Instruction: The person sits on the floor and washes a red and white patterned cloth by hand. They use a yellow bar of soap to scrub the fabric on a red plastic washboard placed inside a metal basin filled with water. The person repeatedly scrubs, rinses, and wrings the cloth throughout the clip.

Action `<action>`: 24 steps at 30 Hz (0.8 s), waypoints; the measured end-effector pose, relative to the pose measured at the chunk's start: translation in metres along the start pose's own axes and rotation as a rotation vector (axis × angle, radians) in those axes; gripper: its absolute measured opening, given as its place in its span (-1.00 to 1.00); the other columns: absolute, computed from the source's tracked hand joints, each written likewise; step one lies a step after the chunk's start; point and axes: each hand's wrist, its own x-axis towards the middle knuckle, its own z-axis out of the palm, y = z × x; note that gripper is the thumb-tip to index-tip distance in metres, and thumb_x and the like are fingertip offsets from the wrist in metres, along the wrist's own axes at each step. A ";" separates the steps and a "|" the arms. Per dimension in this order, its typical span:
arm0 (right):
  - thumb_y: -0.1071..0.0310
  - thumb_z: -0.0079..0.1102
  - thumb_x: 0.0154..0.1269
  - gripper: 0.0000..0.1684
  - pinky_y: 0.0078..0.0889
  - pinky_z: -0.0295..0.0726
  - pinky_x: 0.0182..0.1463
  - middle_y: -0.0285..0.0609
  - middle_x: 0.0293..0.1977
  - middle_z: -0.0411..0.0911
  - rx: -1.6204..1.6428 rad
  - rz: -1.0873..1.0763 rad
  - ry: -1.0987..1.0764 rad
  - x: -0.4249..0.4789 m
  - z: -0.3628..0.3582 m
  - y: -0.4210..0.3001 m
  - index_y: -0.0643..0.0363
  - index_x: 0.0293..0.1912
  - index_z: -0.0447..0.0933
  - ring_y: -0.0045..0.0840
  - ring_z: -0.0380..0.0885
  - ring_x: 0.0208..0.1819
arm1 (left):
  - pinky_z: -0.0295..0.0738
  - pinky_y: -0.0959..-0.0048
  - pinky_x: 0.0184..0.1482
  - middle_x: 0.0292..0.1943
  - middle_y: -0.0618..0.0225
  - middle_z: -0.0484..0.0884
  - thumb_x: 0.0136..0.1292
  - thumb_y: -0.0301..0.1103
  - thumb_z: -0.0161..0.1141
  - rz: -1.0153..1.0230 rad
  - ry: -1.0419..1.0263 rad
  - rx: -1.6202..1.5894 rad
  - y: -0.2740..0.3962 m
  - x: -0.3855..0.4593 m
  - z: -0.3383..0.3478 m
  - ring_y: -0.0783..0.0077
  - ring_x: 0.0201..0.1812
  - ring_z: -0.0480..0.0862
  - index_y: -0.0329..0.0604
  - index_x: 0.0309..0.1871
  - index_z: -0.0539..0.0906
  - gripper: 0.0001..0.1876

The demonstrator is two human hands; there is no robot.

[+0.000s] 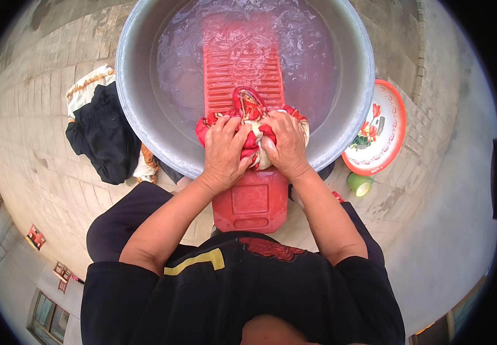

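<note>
Both hands grip a wet, bunched red and cream patterned cloth (pixel 250 105) on a red plastic washboard (pixel 244 77). My left hand (pixel 227 148) clasps the cloth's left side, and my right hand (pixel 287 142) clasps its right side, with the thumbs close together. The ridged upper part of the washboard slopes down into cloudy, purplish water (pixel 309 56) in a large round metal basin (pixel 354 108). Its smooth lower end juts over the basin's near rim towards my body. Some of the cloth is hidden beneath my fingers.
Left of the basin, a black garment (pixel 102 133) lies on white fabric with orange trim (pixel 91 88) on the paved ground (pixel 46 129). To the right are a white enamel basin with a red rim and flowers (pixel 388 142) and a small green cup (pixel 359 184). My knees flank the washboard.
</note>
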 end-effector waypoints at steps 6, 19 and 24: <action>0.11 0.16 0.27 -0.59 -0.05 0.53 -0.02 0.11 -0.22 0.62 0.078 0.502 0.045 0.083 0.019 0.073 0.24 -0.06 0.54 0.03 0.58 -0.13 | 0.31 0.08 0.23 0.01 0.07 0.58 0.25 -0.01 0.22 -0.179 0.029 0.008 -0.046 0.139 0.051 -0.04 0.11 0.48 -0.18 0.11 0.54 -0.50; 0.01 0.32 0.12 -0.06 -0.01 0.18 0.48 0.10 0.44 0.12 -0.321 0.479 -0.300 0.095 -0.035 0.110 -0.08 0.45 0.19 0.03 0.07 0.47 | 0.08 -0.09 0.40 0.42 0.05 0.23 0.30 -0.11 0.21 -0.289 -0.024 0.225 -0.064 0.073 0.050 -0.14 0.43 0.14 -0.07 0.35 0.40 -0.42; 0.00 0.26 0.18 -0.03 0.31 0.20 0.38 0.05 0.44 0.01 -0.465 0.691 -0.342 0.061 0.020 0.120 -0.20 0.50 0.03 0.09 -0.01 0.46 | 0.19 -0.09 0.35 0.41 0.08 0.26 0.27 -0.09 0.24 -0.276 -0.009 0.240 -0.063 0.073 0.055 -0.17 0.41 0.17 -0.04 0.32 0.45 -0.43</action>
